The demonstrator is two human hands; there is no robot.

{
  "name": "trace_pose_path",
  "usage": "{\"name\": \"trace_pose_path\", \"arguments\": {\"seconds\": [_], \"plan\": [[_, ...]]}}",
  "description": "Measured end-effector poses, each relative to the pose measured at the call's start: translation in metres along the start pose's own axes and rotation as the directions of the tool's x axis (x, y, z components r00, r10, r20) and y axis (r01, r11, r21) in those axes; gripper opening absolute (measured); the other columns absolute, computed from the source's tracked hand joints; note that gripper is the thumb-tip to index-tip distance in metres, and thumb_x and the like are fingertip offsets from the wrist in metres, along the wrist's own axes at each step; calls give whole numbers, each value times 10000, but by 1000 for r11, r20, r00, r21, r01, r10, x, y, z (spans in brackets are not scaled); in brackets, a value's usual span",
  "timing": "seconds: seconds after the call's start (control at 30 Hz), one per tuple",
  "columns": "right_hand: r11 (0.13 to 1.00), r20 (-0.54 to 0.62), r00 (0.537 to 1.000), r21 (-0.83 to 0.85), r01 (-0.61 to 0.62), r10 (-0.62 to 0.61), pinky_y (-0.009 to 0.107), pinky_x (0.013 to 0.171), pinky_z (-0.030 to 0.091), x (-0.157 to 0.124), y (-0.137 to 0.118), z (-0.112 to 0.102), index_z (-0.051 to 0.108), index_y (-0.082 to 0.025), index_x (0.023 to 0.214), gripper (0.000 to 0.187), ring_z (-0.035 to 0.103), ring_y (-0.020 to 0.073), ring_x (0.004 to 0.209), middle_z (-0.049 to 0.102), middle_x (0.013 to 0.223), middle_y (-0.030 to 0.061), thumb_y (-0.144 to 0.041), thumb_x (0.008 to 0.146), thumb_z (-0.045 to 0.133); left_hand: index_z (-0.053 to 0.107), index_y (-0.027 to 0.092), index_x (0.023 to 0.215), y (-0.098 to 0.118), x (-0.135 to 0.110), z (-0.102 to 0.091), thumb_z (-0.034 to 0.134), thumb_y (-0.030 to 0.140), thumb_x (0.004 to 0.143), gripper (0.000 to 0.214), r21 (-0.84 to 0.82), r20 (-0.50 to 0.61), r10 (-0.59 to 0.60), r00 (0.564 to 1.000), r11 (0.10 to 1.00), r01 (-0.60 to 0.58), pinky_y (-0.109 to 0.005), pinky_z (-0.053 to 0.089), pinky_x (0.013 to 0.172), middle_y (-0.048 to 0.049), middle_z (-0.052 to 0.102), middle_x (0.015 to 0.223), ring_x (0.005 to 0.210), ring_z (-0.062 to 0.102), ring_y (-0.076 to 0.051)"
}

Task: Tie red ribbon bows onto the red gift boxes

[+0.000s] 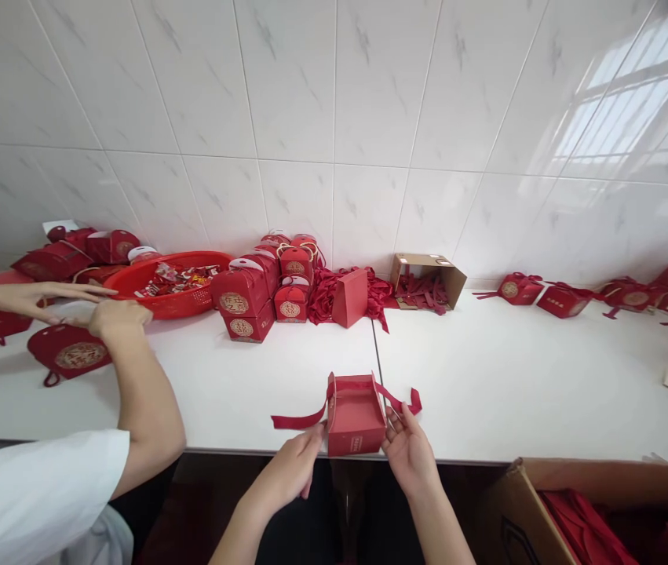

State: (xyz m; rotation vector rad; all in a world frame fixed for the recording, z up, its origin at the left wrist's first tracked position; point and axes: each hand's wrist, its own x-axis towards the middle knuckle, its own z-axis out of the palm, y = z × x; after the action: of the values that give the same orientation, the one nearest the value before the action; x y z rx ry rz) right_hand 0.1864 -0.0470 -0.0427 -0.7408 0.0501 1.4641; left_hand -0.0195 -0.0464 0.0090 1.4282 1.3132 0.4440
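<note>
A red gift box [355, 420] stands at the table's front edge, right before me. A dark red ribbon [298, 421] runs through its top, with one loose tail on each side. My left hand [295, 463] grips the box's lower left side, the fingers partly hidden behind it. Palm up, my right hand [411, 451] has its curled fingers against the box's right side, just below the ribbon's right tail. Beyond the box, a red folded carton [350, 298] leans on a pile of red ribbons [325, 294].
On the left, a co-worker's hands [115, 318] are over another red box [71, 351]. Behind them sits a red basket [177, 304] of sweets. Stacked boxes [245, 298], a cardboard box of ribbons [454, 282] and tied boxes [563, 300] line the wall. A large carton [522, 502] stands lower right.
</note>
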Motion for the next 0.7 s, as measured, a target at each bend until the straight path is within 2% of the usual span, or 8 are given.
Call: {"name": "trace_pose_path", "arguments": {"seconds": [0.07,0.13,0.2,0.27,0.37,0.43,0.53,0.7], "plan": [[1000,-10,1000,0,-12,12,206,558,531,0,-2,0,638,-209,789,72,651,104,649,675,737,-26,-275,782,668,587,159,993,0,10,2,378,607,846,515,-175,-25,-29,999,984,24,-256,363,506,53,467,384,389,413,-137],[1000,-17,1000,9,-26,26,198,561,530,0,-4,0,637,-215,764,56,649,98,645,669,710,-34,-257,780,672,564,163,992,0,17,3,436,550,857,430,-475,-96,-16,995,879,-31,-238,368,479,30,563,498,391,420,-109],[998,-13,999,27,-48,48,186,560,528,1,-6,-1,638,-218,750,64,648,86,639,669,702,-39,-260,794,658,543,182,970,0,22,2,516,422,866,263,-771,-167,-38,985,628,-107,-232,414,490,-15,652,717,471,516,-103],[997,4,998,41,-70,70,185,566,529,1,-7,-1,643,-222,758,78,654,82,652,678,722,-39,-273,815,633,543,172,920,1,24,1,547,272,870,112,-935,-182,-101,978,327,-140,-241,484,543,-60,662,871,614,611,-124],[997,12,998,44,-69,68,193,591,539,1,-7,-3,650,-230,778,78,664,85,680,690,745,-34,-282,825,616,565,132,889,1,28,-2,479,153,906,91,-990,-125,-199,972,-44,-136,-191,509,531,-54,624,761,649,627,-109],[999,-8,1000,41,-20,20,189,606,544,2,-7,-4,656,-240,814,24,669,86,696,692,744,-36,-255,803,640,576,117,870,0,30,-4,429,118,927,157,-967,-102,-250,963,-202,-155,-124,465,457,-18,572,660,586,597,-70],[994,-59,992,-2,108,-108,207,604,553,5,-10,-7,659,-244,866,126,678,110,711,692,735,-27,-215,748,692,606,114,876,-1,31,-11,424,104,928,189,-945,-195,-324,926,-191,-266,-98,414,391,-6,570,646,553,583,-58],[899,-54,907,-174,403,-417,245,651,555,5,-35,3,666,-209,847,189,670,132,775,698,875,8,-337,718,720,677,122,958,9,24,-31,460,242,934,249,-821,-571,-228,789,168,-545,-130,419,415,9,547,596,519,540,-55]]}}
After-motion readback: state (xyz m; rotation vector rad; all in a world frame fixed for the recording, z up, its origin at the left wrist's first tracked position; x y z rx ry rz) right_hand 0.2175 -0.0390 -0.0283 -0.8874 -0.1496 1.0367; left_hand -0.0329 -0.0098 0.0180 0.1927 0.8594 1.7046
